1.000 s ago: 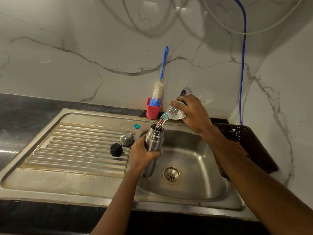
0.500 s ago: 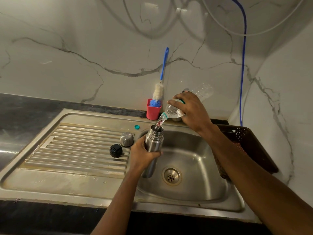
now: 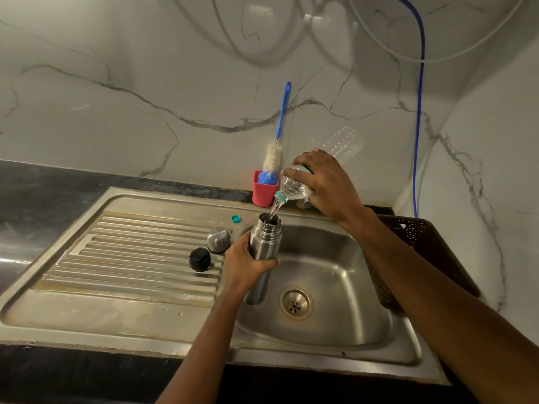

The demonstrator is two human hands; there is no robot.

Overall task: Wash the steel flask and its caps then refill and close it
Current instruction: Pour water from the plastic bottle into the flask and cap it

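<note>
I note left hand (image 3: 248, 265) gripping steel flask (image 3: 264, 252) upright over sink (image 3: 335, 287), catching spills; right hand (image 3: 323, 185) clasps tilted plastic bottle (image 3: 335, 150) just above flask mouth, pouring refill.

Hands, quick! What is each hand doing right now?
Left hand: closed, gripping the steel flask, mouth up.
Right hand: closed, gripping the tilted plastic bottle, which pours water into the flask.
</note>
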